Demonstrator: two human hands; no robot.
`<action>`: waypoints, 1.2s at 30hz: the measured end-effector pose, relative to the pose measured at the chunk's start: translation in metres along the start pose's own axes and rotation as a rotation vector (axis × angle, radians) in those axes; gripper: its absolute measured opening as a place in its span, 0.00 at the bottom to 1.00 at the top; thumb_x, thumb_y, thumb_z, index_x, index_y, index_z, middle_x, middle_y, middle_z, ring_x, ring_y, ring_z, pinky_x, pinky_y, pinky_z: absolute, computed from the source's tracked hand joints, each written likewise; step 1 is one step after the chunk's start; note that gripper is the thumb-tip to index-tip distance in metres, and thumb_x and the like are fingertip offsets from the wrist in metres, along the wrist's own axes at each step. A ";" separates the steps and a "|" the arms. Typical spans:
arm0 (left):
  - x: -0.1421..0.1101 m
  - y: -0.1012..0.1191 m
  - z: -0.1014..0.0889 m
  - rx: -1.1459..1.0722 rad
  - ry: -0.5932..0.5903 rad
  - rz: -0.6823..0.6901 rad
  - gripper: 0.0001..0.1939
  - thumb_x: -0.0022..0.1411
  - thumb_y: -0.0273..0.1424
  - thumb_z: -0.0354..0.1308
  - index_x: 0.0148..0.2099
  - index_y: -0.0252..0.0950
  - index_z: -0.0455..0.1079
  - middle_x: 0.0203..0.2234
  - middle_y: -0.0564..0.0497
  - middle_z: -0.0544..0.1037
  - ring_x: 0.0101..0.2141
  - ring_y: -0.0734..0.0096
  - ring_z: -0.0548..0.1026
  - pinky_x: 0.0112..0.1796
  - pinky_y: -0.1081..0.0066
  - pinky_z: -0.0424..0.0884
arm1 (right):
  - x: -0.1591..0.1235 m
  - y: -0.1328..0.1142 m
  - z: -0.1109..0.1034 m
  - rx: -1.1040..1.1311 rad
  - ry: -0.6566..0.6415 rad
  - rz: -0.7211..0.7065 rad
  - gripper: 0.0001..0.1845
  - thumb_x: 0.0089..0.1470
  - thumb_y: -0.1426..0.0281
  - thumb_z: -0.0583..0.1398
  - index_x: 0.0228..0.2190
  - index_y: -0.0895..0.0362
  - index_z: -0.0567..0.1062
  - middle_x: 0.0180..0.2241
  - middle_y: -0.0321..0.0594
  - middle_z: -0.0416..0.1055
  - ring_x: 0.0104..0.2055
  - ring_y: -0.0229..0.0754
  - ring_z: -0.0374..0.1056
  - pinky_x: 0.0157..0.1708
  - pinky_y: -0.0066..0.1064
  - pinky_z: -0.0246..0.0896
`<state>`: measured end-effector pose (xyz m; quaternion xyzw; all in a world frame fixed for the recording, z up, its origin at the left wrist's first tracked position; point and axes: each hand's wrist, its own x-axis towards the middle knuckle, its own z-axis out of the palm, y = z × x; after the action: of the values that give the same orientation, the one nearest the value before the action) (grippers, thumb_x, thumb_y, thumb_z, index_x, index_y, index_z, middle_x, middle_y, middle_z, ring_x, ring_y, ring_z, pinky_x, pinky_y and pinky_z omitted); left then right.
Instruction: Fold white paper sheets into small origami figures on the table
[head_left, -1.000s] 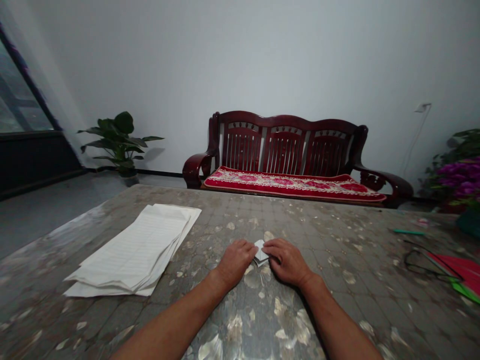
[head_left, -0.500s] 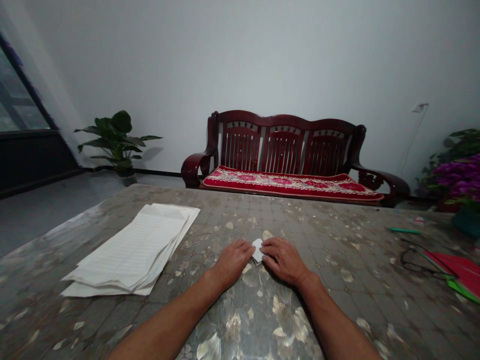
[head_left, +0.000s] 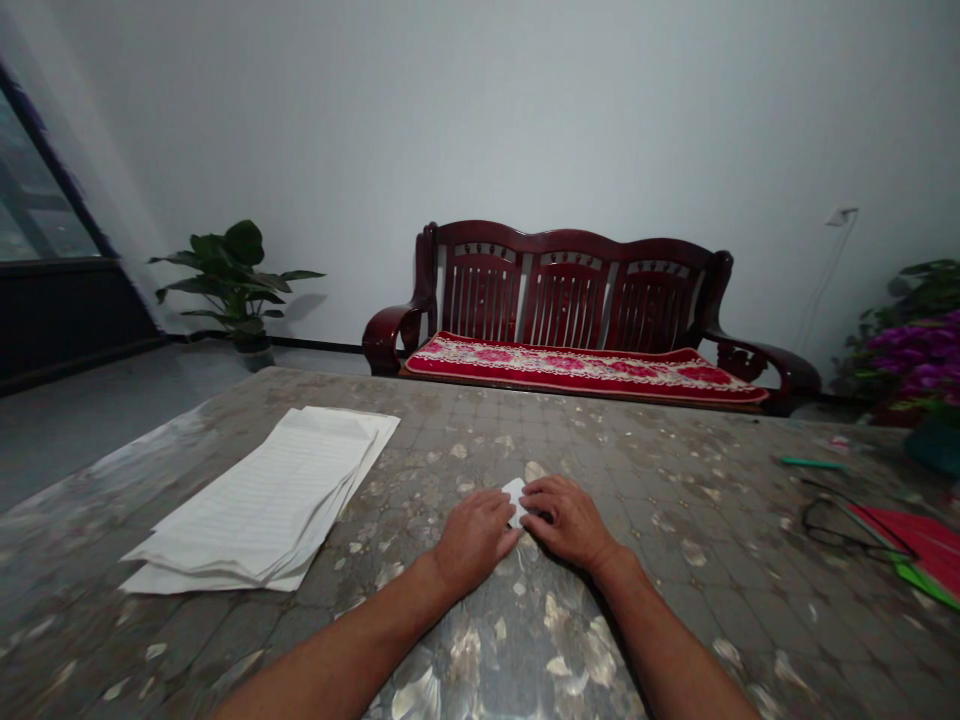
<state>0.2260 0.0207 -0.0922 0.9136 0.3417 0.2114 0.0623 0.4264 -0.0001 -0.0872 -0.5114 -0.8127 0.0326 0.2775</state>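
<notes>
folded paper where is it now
The folded white paper lies on the tabletop in the head view, between the left hand and right hand, right of the lined paper stack.

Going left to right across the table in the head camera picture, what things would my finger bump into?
Stack of lined white paper → left hand → folded white paper → right hand → black-framed glasses → red paper

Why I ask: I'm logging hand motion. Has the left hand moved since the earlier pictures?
Yes: the left hand has shifted rightward, away from the stack of lined paper, and now overlaps the small folded white paper.
</notes>
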 end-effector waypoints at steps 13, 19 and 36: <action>0.001 0.005 -0.005 -0.033 -0.106 0.019 0.07 0.65 0.26 0.53 0.45 0.38 0.68 0.45 0.48 0.76 0.49 0.62 0.72 0.53 0.64 0.67 | 0.004 0.002 0.005 -0.101 -0.121 0.110 0.19 0.60 0.70 0.56 0.52 0.46 0.74 0.54 0.36 0.72 0.61 0.46 0.62 0.57 0.44 0.56; -0.014 -0.008 -0.006 -0.025 -0.179 0.170 0.24 0.66 0.34 0.54 0.63 0.36 0.61 0.60 0.41 0.67 0.60 0.56 0.64 0.61 0.56 0.58 | 0.008 -0.002 0.003 -0.194 -0.207 0.188 0.21 0.63 0.68 0.52 0.55 0.46 0.71 0.59 0.38 0.66 0.65 0.49 0.55 0.59 0.47 0.52; -0.023 -0.013 -0.022 0.010 -0.288 0.188 0.28 0.68 0.41 0.51 0.67 0.46 0.54 0.66 0.49 0.59 0.65 0.48 0.53 0.61 0.41 0.48 | 0.031 -0.002 0.023 -0.279 -0.236 0.390 0.33 0.64 0.55 0.49 0.64 0.57 0.58 0.67 0.47 0.49 0.69 0.55 0.41 0.65 0.52 0.37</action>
<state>0.1930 0.0152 -0.0839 0.9626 0.2435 0.0816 0.0861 0.4035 0.0307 -0.0925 -0.6842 -0.7222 0.0325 0.0963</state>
